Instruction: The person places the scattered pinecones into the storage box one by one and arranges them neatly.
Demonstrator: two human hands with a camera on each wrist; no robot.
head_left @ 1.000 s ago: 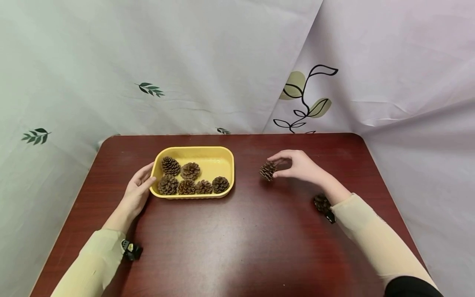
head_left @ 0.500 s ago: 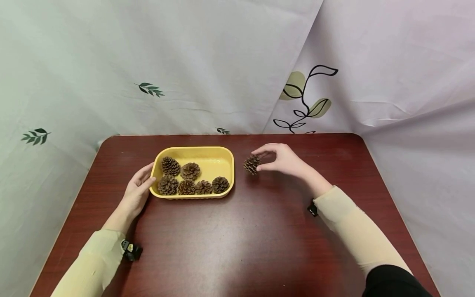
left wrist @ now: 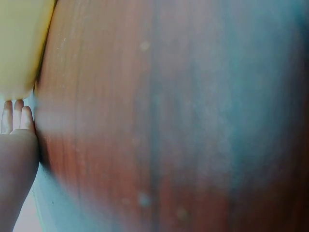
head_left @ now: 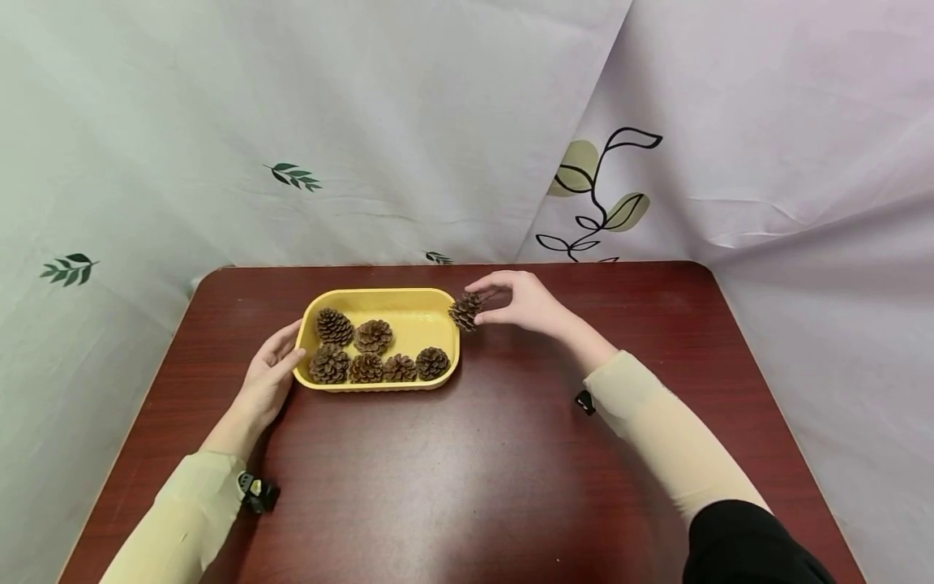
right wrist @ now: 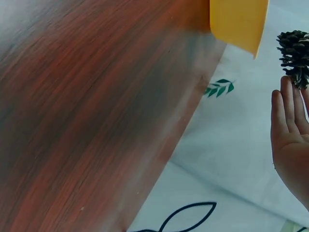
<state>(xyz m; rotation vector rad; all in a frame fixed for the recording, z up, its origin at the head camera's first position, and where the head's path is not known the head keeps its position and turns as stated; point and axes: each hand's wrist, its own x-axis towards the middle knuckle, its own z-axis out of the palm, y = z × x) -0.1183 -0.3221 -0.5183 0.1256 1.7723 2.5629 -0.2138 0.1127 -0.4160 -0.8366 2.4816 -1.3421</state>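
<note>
A yellow plastic tray sits at the back left of the table, with several brown pine cones along its left and front sides. My left hand holds the tray's left end, thumb at the rim; in the left wrist view its fingertips touch the outer wall. Between thumb and fingertips, my right hand pinches another pine cone at the tray's right rim. The right wrist view shows this cone at the fingertips, above the level of the tray.
The dark red wooden table reaches back to a pale cloth printed with leaves. Bare tray floor shows at the back right of the tray. My right sleeve crosses the table's right half.
My right hand has carried its pine cone left and slightly back, up to the tray's rim. A cone on the table near the right wrist is now hidden by the arm.
</note>
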